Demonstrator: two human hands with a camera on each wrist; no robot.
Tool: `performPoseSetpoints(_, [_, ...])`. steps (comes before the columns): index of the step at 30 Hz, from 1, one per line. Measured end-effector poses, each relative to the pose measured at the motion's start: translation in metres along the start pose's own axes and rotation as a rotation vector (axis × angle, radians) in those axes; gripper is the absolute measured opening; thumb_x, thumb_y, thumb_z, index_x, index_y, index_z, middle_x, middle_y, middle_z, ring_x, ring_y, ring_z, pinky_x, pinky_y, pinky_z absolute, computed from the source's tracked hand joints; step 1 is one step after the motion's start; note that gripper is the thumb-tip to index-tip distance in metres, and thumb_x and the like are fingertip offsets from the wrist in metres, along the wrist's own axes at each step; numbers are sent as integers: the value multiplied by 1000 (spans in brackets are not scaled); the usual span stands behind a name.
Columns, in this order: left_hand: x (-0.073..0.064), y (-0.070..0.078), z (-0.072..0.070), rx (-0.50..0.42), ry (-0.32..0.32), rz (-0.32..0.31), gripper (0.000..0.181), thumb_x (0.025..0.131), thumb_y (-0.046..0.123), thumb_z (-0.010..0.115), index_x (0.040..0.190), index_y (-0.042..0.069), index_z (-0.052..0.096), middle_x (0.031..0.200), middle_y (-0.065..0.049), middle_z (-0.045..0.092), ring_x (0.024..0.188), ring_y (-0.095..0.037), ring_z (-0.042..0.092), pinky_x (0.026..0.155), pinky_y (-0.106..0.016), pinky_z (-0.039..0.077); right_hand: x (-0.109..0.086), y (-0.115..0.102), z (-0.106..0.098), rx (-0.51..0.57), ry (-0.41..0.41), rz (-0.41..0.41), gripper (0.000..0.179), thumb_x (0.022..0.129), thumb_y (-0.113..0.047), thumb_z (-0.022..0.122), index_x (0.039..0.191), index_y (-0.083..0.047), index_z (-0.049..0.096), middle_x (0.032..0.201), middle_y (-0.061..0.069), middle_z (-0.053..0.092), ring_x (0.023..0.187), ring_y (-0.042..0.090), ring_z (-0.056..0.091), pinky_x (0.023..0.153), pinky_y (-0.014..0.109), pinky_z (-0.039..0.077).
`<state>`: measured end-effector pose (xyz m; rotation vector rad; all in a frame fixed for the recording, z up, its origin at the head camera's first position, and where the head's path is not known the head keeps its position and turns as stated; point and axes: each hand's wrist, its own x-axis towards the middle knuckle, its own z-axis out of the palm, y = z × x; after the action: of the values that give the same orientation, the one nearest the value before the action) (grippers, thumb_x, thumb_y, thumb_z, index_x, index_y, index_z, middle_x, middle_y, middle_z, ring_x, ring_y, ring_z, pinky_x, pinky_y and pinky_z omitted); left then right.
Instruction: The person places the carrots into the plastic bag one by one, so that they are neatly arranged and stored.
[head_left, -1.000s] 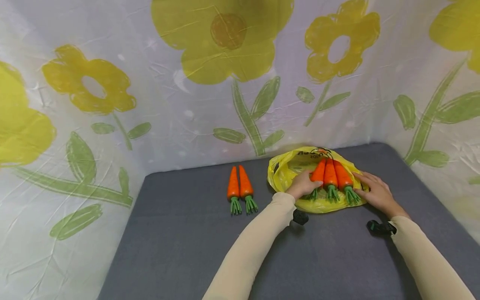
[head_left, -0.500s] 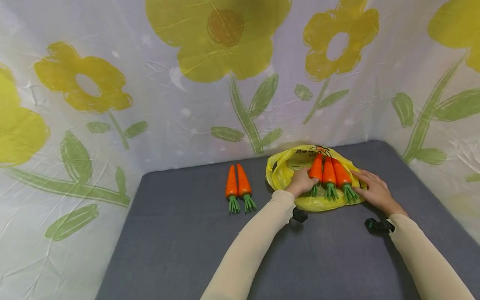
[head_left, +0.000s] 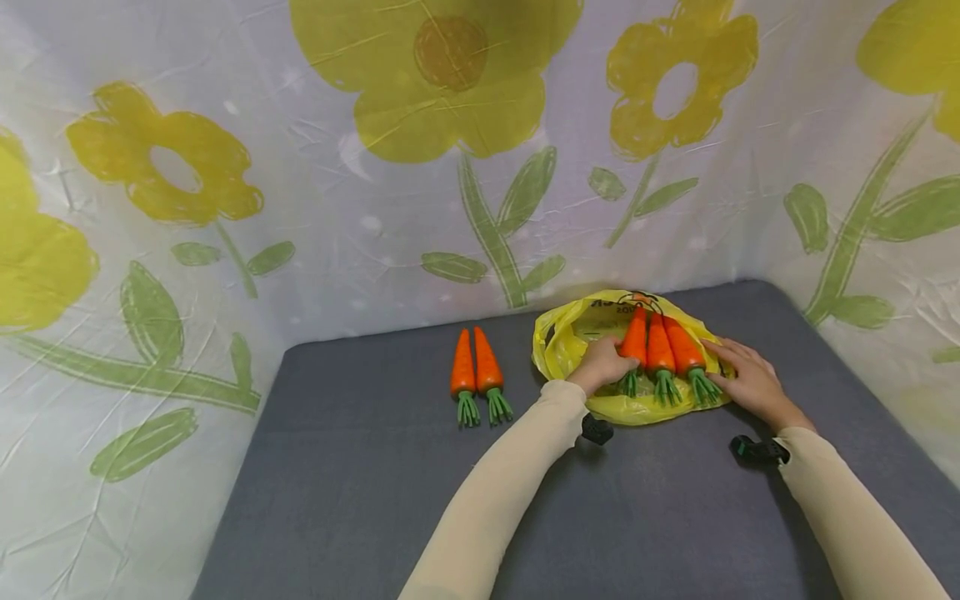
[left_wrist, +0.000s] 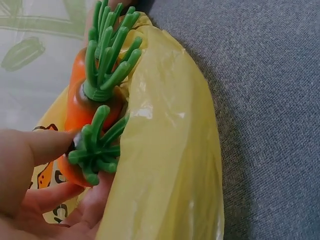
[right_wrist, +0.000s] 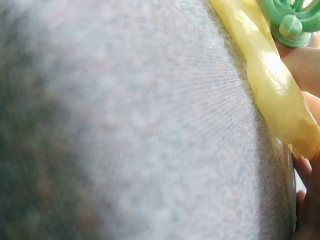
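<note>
A yellow plastic bag (head_left: pixel 626 410) lies with its mouth open, and three orange toy carrots (head_left: pixel 661 346) with green tops lie side by side in it. My left hand (head_left: pixel 602 365) reaches into the bag and grips the leftmost carrot (head_left: pixel 633 337) near its green top; in the left wrist view thumb and fingers are on either side of this carrot (left_wrist: pixel 95 150). At the bag's right edge, my right hand (head_left: pixel 752 385) holds the rim, its thumb next to the rightmost carrot (head_left: pixel 684 346). Most of that hand lies outside the right wrist view, beyond the yellow bag (right_wrist: pixel 280 95).
Two more toy carrots, one on the left (head_left: pixel 463 367) and one on the right (head_left: pixel 488 362), lie together on the grey table (head_left: pixel 360 483) left of the bag. A flower-printed curtain (head_left: pixel 337 275) borders the table at the back and sides.
The leftmost carrot in the bag has tilted more upright in my left hand. My right hand stays at the bag's edge. The head view has shifted slightly.
</note>
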<state>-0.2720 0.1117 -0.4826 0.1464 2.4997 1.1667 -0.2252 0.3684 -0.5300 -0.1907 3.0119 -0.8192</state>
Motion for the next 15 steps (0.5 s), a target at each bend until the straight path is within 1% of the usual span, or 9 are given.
performPoseSetpoints(3, [-1, 0, -2, 5, -17, 12, 46, 93, 29, 68, 135, 10, 59, 125, -6, 66, 100, -18, 64, 84, -29, 51, -1, -1, 0, -4, 7, -4, 62, 100, -31, 56, 153, -9, 35, 154, 32, 29, 139, 56, 22, 105, 73, 15])
performPoseSetpoints(5, [-2, 1, -2, 7, -26, 14, 47, 94, 29, 67, 137, 11, 58, 128, -6, 65, 105, -18, 64, 87, -29, 52, -1, -1, 0, -2, 5, -6, 62, 100, -31, 56, 153, -9, 35, 155, 32, 29, 139, 56, 22, 105, 73, 15])
performPoseSetpoints(7, [-3, 1, -2, 1, -34, 10, 48, 95, 29, 66, 139, 11, 56, 132, -6, 63, 113, -20, 63, 92, -31, 52, -1, -1, 0, 3, -4, -4, 62, 100, -31, 55, 154, -9, 34, 155, 32, 28, 140, 57, 21, 106, 73, 14])
performPoseSetpoints(10, [-5, 1, -3, -6, -38, -1, 52, 96, 29, 65, 143, 11, 52, 140, -6, 59, 125, -21, 59, 100, -34, 50, -1, -1, 0, 10, -17, -2, 62, 101, -33, 54, 155, -9, 32, 156, 32, 26, 140, 57, 19, 106, 74, 12])
performPoseSetpoints(12, [-6, 1, -3, -8, -39, 2, 52, 97, 29, 64, 144, 10, 51, 142, -7, 57, 128, -22, 57, 102, -35, 50, -1, -1, 0, 9, -18, -1, 63, 102, -33, 53, 155, -9, 31, 156, 32, 26, 140, 57, 19, 106, 74, 12])
performPoseSetpoints(15, [-7, 0, -3, -7, -41, 12, 51, 97, 29, 63, 144, 10, 51, 142, -7, 57, 127, -22, 57, 102, -35, 50, -2, 0, -1, 6, -14, -6, 63, 101, -33, 53, 155, -9, 31, 156, 32, 26, 140, 57, 20, 105, 73, 13])
